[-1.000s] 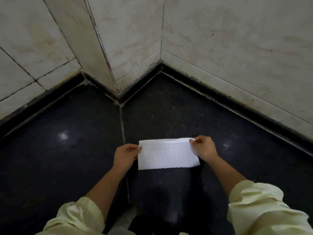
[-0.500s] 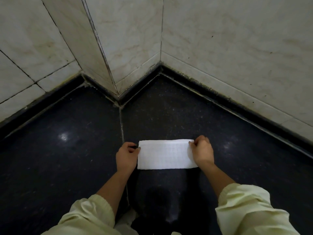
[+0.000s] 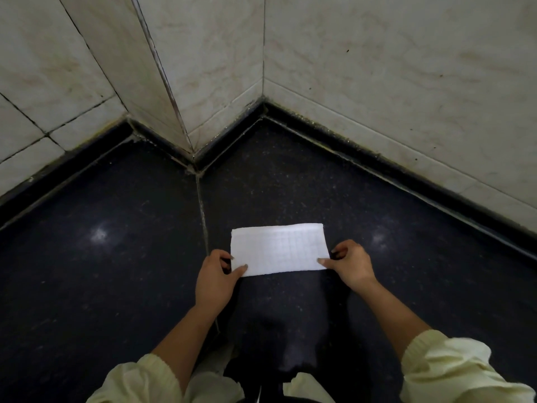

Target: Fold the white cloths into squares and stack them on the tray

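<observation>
A white cloth (image 3: 279,249), folded into a wide rectangle with a faint grid texture, lies flat on the dark speckled floor in the middle of the head view. My left hand (image 3: 216,276) pinches its near left corner between thumb and fingers. My right hand (image 3: 350,264) pinches its near right corner. Both hands sit at the cloth's near edge. No tray is in view.
The dark floor (image 3: 116,271) meets pale marble-tiled walls (image 3: 392,82) along a black skirting, with a jutting wall corner (image 3: 191,152) just beyond the cloth. A floor seam (image 3: 203,210) runs towards me. Pale yellow sleeves (image 3: 453,370) fill the bottom corners.
The cloth went from held up by its far corners to lying flat on the floor. Both hands slid from the far corners to the near corners.
</observation>
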The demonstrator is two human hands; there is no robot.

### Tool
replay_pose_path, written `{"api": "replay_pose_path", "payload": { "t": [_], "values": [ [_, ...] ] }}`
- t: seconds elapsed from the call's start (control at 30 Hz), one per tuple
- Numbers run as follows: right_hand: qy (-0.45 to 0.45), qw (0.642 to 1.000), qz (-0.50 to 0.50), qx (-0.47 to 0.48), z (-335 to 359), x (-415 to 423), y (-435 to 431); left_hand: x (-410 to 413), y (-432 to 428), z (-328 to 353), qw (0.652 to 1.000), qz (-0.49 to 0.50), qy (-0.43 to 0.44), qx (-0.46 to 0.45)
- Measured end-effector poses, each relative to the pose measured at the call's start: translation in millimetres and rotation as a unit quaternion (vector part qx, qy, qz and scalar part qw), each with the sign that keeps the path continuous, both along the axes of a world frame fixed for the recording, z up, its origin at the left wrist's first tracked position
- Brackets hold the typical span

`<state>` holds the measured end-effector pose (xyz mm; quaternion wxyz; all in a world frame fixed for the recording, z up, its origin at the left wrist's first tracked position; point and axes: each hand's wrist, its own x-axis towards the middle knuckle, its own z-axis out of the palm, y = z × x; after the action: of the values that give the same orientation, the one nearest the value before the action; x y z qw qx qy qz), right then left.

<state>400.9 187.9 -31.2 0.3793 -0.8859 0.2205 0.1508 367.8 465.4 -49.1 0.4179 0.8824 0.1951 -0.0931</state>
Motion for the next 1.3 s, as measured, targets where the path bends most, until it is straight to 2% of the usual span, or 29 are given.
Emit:
{"api": "replay_pose_path", "payload": {
  "t": [0.27, 0.43, 0.73, 0.93, 1.03, 1.2, 1.3],
  "values": [
    [0.038, 0.997, -0.067, -0.005, 3.2, -5.8, 12.0, -1.1, 3.7, -3.3, 1.000, 0.001, -0.006, -0.025],
    [0.076, 0.992, -0.096, 0.031, 6.3, -0.8, 20.7, -1.0, 4.7, -4.2, 1.000, -0.002, -0.002, -0.029],
    [0.069, 0.970, -0.178, 0.151, 8.4, 7.9, 26.5, 1.2, 7.0, -3.3, 0.999, -0.008, -0.001, -0.035],
    [0.045, 0.938, -0.262, 0.222, 14.5, 13.6, 24.9, 2.6, 10.7, -4.9, 0.999, -0.009, 0.005, -0.046],
    [0.036, 0.947, -0.234, 0.218, 24.5, 16.5, 29.9, 3.2, 13.6, -6.2, 0.998, -0.008, 0.005, -0.062],
    [0.018, 0.959, -0.119, 0.257, 41.8, 16.1, 63.5, 4.0, 19.9, -6.9, 0.992, 0.016, 0.014, -0.126],
    [0.023, 0.968, -0.053, 0.243, 39.6, 17.7, 92.3, 4.4, 23.0, -6.3, 0.986, 0.030, 0.026, -0.165]
  ]
}}
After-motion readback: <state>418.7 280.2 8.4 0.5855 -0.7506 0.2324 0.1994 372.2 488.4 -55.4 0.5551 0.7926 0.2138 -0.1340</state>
